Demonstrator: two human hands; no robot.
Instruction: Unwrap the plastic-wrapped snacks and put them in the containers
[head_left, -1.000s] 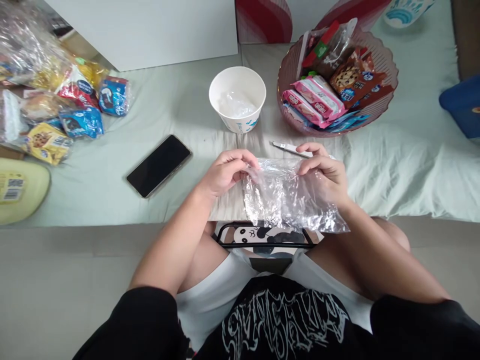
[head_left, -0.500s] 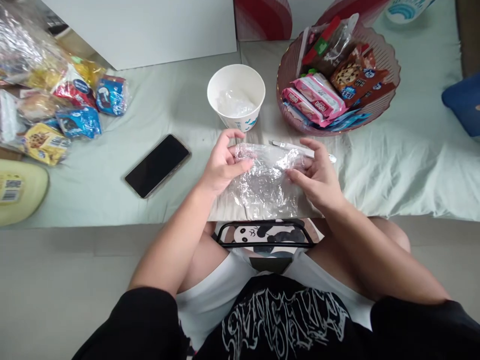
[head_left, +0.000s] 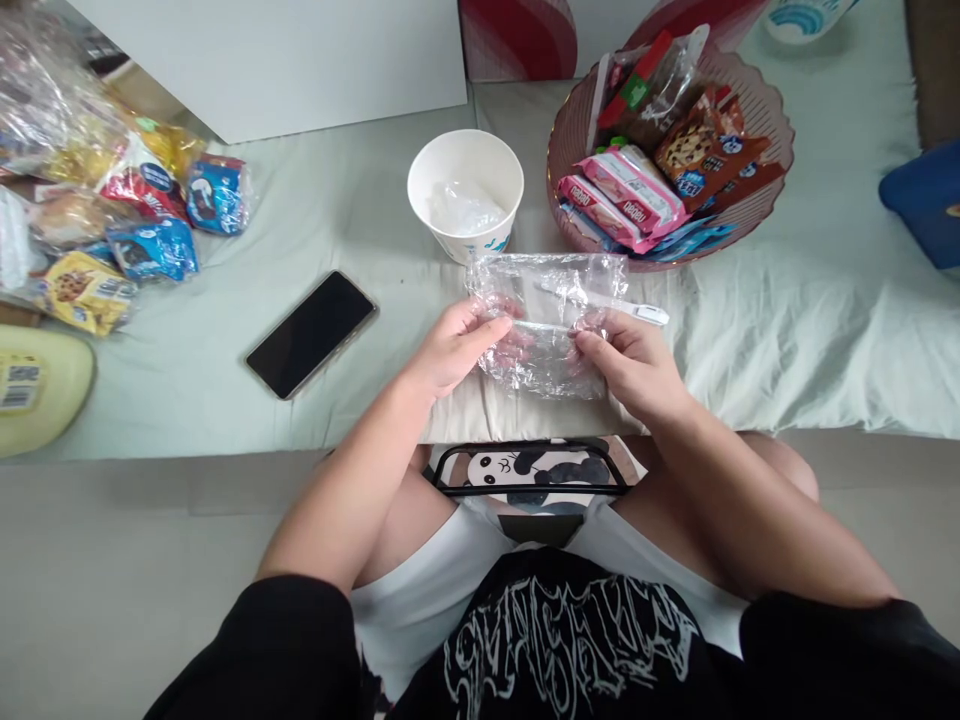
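A crumpled clear plastic bag [head_left: 547,310] is held up over the pale green sheet [head_left: 315,230], spread between both hands. My left hand [head_left: 450,350] pinches its left edge with thumb and fingers. My right hand [head_left: 626,360] pinches its right edge. Behind the bag lies a small white tool [head_left: 637,312], partly seen through the plastic. A white paper cup [head_left: 465,195] with clear plastic inside stands just beyond the bag.
A pink basket [head_left: 750,190] of snack packets sits at the back right. More snack packets [head_left: 120,220] lie at the far left. A black phone [head_left: 311,332] rests left of my hands. A blue object [head_left: 926,200] is at the right edge.
The bag has been lifted and turned from hanging below my hands to spread above them, towards the cup. Both hands shifted slightly down and inward.
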